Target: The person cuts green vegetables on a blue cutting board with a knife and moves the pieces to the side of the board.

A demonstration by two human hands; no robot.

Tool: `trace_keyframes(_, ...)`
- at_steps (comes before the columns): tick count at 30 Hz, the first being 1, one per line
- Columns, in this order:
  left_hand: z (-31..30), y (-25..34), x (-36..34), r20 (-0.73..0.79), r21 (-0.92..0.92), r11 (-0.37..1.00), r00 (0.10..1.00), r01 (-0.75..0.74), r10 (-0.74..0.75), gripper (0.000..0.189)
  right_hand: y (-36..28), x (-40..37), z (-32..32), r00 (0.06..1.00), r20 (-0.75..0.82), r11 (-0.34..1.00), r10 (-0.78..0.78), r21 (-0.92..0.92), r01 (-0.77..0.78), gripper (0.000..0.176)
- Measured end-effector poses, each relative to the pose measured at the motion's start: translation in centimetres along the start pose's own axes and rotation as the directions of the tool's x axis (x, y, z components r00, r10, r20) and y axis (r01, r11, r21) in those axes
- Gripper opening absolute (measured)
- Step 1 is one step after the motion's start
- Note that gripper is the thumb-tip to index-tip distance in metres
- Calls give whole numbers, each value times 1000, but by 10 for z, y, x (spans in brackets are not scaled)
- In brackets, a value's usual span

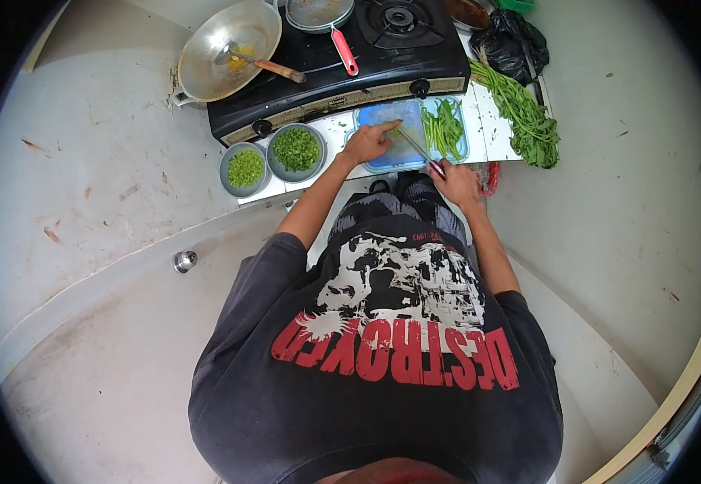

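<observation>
Head view: at far left a wide pan (213,68) sits over the stove (302,90), a wooden-handled turner (282,70) resting in it. Below, two grey bowls side by side: the smaller bowl (245,193) has pale chopped greens (245,167), the larger bowl (296,177) darker chopped leaf (296,149). Left hand (367,145) over the blue board (379,115), index finger stretched out to the knife's tip end, the others curled; cannot tell if they pinch anything. Knife (417,143) slants across the board. Right hand (457,185) closed round its handle. Uncut green stalks (442,129) lie on the right part of the board area, beside the blade; further right, a leafy bunch (528,121) near a black bag (512,44). Technique, my judgement: that fingertip wants to stay on the flat of the blade, never across the edge; knife held still while the finger works near it. For cutting, fingertips tucked back, stalks lined up, short even strokes, board steady so nothing skids.
</observation>
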State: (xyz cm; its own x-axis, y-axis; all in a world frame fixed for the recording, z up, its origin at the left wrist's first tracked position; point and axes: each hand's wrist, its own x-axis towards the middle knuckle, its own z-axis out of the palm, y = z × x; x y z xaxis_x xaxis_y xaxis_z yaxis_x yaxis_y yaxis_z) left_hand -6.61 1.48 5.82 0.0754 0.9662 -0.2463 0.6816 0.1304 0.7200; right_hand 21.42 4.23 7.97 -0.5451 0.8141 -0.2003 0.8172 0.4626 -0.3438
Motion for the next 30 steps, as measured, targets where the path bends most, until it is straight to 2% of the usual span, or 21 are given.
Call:
trace_keyframes(3,3,-7,-13,-200,-398,917,975,12,-100,52,-7,1,26,999,-20,995,-24,94,26,42)
trace_keyframes(6,9,-26,-28,-289,-619,785,930,-1,-227,47,-30,9,43,995,38,979,-90,189,81,43)
trace_keyframes(7,7,-23,-37,-282,-639,767,915,45,-289,42,-38,14,54,995,39,980,-91,180,83,44)
trace_keyframes(11,20,-30,-62,-375,-589,807,866,54,-332,35,-70,32,76,985,37,974,-167,161,159,45)
trace_keyframes(14,27,-31,-80,-362,-624,777,851,83,-381,34,-87,44,90,981,52,969,-189,170,178,45)
trace_keyframes(22,38,-42,-108,-389,-643,759,809,104,-441,31,-94,65,85,998,58,968,18,251,-32,45)
trace_keyframes(30,38,-38,-99,-354,-629,768,837,117,-417,31,-67,59,77,979,53,930,197,305,-204,49)
